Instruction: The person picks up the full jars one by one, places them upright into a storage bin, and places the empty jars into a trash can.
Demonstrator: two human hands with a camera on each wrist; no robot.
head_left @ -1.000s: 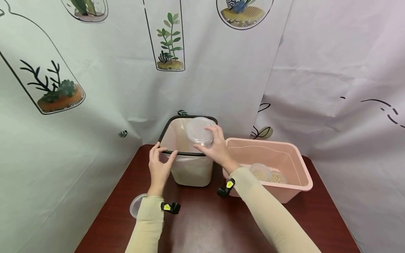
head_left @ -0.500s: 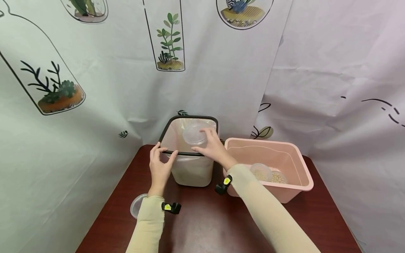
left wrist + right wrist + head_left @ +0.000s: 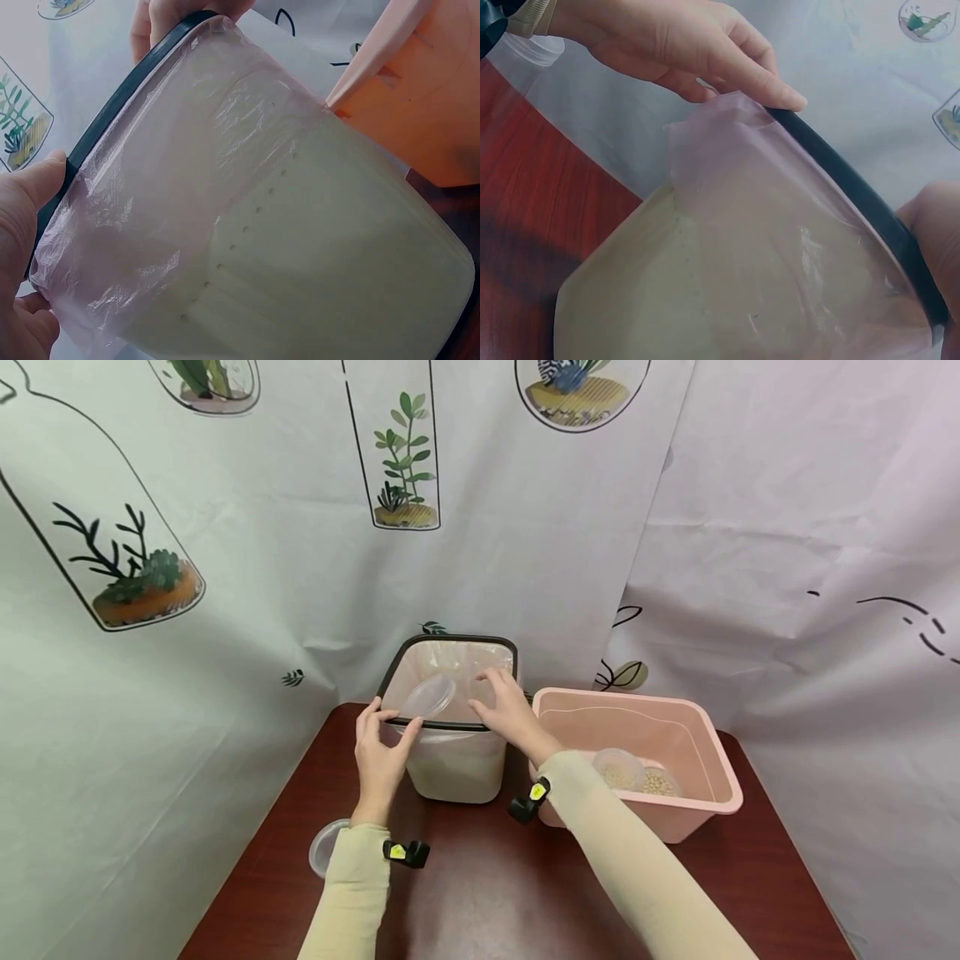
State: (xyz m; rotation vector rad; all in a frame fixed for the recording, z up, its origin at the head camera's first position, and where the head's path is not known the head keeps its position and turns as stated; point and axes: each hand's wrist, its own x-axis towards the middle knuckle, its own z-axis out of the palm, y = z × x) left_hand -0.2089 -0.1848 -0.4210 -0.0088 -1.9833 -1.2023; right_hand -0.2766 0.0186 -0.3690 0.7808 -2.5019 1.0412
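Note:
A trash bin with a black rim and a clear plastic liner folded over its sides stands near the back of the table. My left hand holds the bin's front left rim, thumb and fingers at the black edge. Inside the bin mouth, a clear round plastic tub is tilted, apart from both hands. Over the right part of the opening is my right hand, its thumb and fingers spread with nothing between them. The right wrist view also shows the left hand at the rim.
To the right of the bin stands a pink basin with clear round tubs of pale grains or beans in it. A clear round lid lies by the left sleeve on the dark red table. A printed curtain hangs behind.
My right hand has lowered the tub into the bin mouth and let it go. The tub has tipped over and moved left. The left hand stays on the rim.

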